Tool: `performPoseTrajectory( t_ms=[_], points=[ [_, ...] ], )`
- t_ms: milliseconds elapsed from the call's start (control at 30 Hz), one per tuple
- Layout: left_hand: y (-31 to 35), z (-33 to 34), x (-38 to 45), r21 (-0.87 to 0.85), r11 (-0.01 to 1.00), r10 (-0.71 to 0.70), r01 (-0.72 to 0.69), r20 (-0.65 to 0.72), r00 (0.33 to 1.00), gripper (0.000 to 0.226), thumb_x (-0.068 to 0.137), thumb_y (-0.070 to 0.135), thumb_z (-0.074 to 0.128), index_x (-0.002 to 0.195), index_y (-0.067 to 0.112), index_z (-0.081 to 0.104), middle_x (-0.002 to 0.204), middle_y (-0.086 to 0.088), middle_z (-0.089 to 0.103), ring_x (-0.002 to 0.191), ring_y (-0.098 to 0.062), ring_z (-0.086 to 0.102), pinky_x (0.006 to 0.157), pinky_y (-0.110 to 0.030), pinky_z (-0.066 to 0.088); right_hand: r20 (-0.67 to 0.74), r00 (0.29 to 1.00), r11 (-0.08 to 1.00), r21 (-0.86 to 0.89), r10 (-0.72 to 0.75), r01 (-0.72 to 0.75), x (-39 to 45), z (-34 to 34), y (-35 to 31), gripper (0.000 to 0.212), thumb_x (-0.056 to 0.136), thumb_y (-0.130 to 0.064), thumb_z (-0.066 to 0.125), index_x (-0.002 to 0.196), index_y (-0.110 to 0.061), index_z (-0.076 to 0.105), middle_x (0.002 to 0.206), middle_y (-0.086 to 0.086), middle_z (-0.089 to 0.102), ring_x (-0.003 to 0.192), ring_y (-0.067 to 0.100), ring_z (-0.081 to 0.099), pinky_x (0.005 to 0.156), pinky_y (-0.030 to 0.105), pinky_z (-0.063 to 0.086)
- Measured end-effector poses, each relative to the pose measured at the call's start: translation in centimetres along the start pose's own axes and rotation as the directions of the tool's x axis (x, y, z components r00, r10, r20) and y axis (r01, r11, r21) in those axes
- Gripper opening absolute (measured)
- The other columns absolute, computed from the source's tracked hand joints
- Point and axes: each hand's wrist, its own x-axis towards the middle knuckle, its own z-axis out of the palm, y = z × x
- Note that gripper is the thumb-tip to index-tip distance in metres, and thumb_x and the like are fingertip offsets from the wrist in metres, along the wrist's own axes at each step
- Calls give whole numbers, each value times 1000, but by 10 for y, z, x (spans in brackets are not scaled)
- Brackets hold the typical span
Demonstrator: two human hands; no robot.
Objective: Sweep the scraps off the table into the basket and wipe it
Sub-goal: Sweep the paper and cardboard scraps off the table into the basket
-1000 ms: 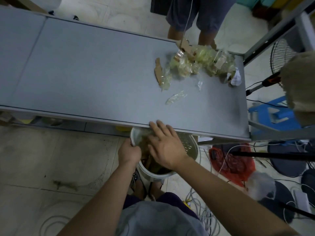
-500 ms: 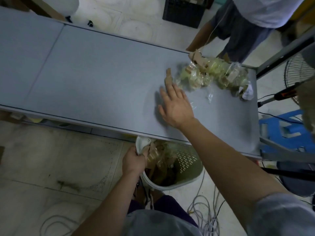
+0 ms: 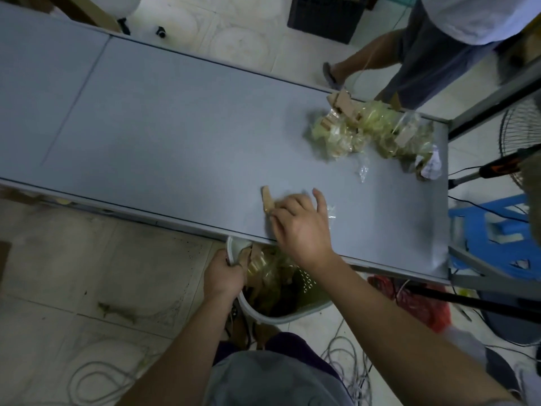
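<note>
At six o'clock, left hand [image 3: 224,275] grips basket [image 3: 292,313] rim; right hand [image 3: 301,224], fingers loosely spread, rests on scraps [image 3: 268,200] (pile [image 3: 374,133] at two o'clock).

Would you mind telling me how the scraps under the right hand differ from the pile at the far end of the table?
The scraps under the right hand are few: a cardboard strip and some clear film near the table's front edge, above the basket. The far pile is much larger, heaped, untouched, at the back right corner. Both mix cardboard and crumpled plastic wrap.
</note>
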Motion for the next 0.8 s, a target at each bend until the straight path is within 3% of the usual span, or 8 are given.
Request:
performPoseTrajectory(
  t_ms=[67, 133, 200, 267, 400, 533, 667, 800],
  points=[
    [0, 0, 0, 5, 1000, -2, 2, -3, 1000, 7, 100, 18, 63, 102, 23, 68, 98, -1, 70, 89, -19, 66, 74, -32, 50, -74, 997, 998, 50, 34, -31, -1, -5, 14, 14, 97, -24, 69, 103, -17, 79, 113, 5, 68, 115, 34, 63, 116, 62, 38],
    [1, 1, 0, 13, 1000, -4, 4, -10, 1000, 8, 100, 17, 62, 103, 21, 68, 98, -2, 70, 88, -19, 65, 73, -32, 49, -98, 978, 982, 56, 182, -178, 0, -10, 28, 20, 96, -25, 67, 109, -12, 75, 126, 15, 63, 122, 41, 59, 113, 61, 41],
    [1, 3, 0, 27, 1000, -2, 2, -20, 1000, 9, 100, 16, 61, 103, 21, 68, 97, -2, 70, 86, -18, 64, 69, -30, 48, -25, 917, 917, 15, 398, -398, -2, -12, 38, 44, 102, -41, 57, 135, -13, 66, 149, 21, 54, 142, 45, 48, 119, 62, 38],
    [1, 3, 0, 33, 999, 1, -1, -20, 1000, 9, 99, 17, 62, 103, 20, 69, 97, -2, 71, 85, -16, 64, 65, -28, 46, 155, 856, 864, 27, 492, -502, -10, -8, 35, 65, 108, -60, 37, 159, -21, 45, 170, 19, 34, 160, 43, 26, 129, 63, 25],
    [1, 1, 0, 21, 1000, -9, 9, -11, 1000, 12, 97, 17, 64, 107, 18, 71, 99, -4, 73, 87, -20, 67, 67, -29, 49, 308, 917, 956, 70, 252, -286, -18, 9, 4, 66, 110, -62, 26, 170, -35, 23, 181, 5, 16, 168, 32, 3, 133, 62, 6],
    [3, -10, 2, 19, 1000, -20, 21, -38, 999, 11, 95, 14, 64, 102, 18, 72, 96, -5, 72, 89, -24, 68, 69, -31, 50, 303, 945, 984, 83, 124, -156, -25, 17, -22, 59, 109, -47, 39, 164, -27, 44, 177, 9, 30, 166, 38, 14, 132, 62, 16],
    [1, -22, 5, 34, 999, -16, 18, -62, 998, 14, 94, 14, 61, 99, 18, 72, 95, -7, 73, 85, -26, 69, 70, -35, 56, 269, 957, 984, 165, -114, 71, -67, 12, -38, 56, 99, -27, 62, 154, -18, 57, 175, 16, 31, 165, 38, 20, 134, 57, 18],
    [-1, -28, 4, 35, 999, -2, 4, -68, 998, 14, 93, 13, 60, 99, 20, 71, 95, -6, 72, 87, -27, 69, 82, -44, 62, 237, 963, 953, 299, -132, 57, -91, 3, -51, 54, 107, -30, 57, 158, -15, 54, 176, 12, 29, 167, 30, 18, 134, 53, 20]
  ],
)
